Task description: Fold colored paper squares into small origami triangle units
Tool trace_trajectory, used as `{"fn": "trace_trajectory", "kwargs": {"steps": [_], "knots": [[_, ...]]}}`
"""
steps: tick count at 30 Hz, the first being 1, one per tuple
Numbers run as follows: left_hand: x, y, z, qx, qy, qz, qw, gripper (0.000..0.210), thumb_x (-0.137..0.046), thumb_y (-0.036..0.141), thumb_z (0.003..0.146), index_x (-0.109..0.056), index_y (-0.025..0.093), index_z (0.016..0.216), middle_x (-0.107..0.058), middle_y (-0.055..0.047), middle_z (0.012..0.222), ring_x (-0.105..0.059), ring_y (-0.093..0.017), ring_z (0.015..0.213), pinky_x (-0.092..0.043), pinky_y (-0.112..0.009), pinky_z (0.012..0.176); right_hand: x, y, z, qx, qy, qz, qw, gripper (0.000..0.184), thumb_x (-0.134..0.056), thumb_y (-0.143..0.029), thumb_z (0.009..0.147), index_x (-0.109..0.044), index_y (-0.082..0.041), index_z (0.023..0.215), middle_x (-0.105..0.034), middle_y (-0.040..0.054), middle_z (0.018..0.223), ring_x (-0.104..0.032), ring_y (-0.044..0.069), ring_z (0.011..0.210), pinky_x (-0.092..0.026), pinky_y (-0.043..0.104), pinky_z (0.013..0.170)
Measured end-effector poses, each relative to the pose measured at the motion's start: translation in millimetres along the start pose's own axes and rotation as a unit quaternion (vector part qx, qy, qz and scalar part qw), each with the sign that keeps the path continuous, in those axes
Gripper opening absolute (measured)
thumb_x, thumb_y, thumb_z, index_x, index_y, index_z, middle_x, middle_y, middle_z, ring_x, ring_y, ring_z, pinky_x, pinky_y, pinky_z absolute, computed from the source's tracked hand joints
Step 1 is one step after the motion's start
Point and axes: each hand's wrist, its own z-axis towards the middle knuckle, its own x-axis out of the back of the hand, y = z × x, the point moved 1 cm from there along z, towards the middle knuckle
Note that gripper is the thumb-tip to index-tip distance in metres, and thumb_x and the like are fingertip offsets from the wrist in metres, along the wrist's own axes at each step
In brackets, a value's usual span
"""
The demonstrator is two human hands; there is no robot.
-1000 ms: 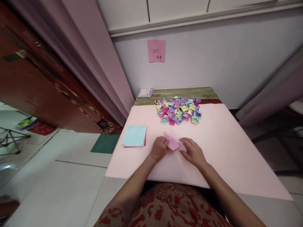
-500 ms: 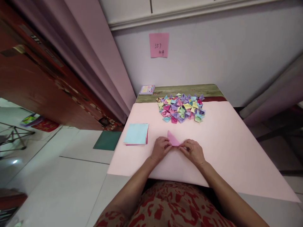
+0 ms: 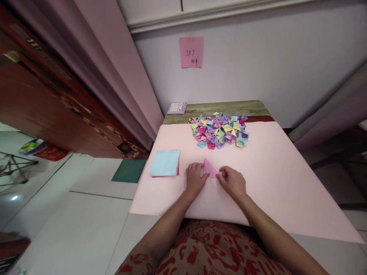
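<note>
My left hand (image 3: 195, 179) touches pink paper triangle (image 3: 210, 169) at left, my right hand (image 3: 234, 183) its right corner; can't tell if either grips.

Below frame centre, left hand (image 3: 197, 178) and right hand (image 3: 233, 182) touch a pink folded paper (image 3: 210, 169); paper stack (image 3: 165, 163) left of centre, colourful pile (image 3: 219, 131) right of centre
</note>
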Motion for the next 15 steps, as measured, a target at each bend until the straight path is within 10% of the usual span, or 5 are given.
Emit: {"fn": "trace_trajectory", "kwargs": {"steps": [8,15], "knots": [[7.5,16,25,0.113,-0.107,0.066,0.986,0.036,-0.080,0.032,0.063,-0.058,0.020,0.089,-0.062,-0.009,0.097,-0.057,-0.029,0.093,-0.043,-0.040,0.080,6,-6,8,-0.074,-0.043,0.030,0.996,0.015,-0.064,-0.036,0.078,-0.065,-0.026,0.090,-0.069,-0.0033,0.077,-0.060,0.016,0.069,-0.031,0.027,0.059],[9.5,20,27,0.174,-0.108,-0.013,0.979,0.029,-0.077,0.024,0.062,-0.054,0.022,0.080,-0.066,-0.004,0.084,-0.062,-0.023,0.078,-0.042,-0.031,0.065,-2,-5,-6,-0.018,0.047,0.036,0.998,0.019,-0.061,-0.039,0.083,-0.067,-0.025,0.094,-0.070,-0.0008,0.081,-0.062,0.018,0.076,-0.037,0.030,0.070]]}}
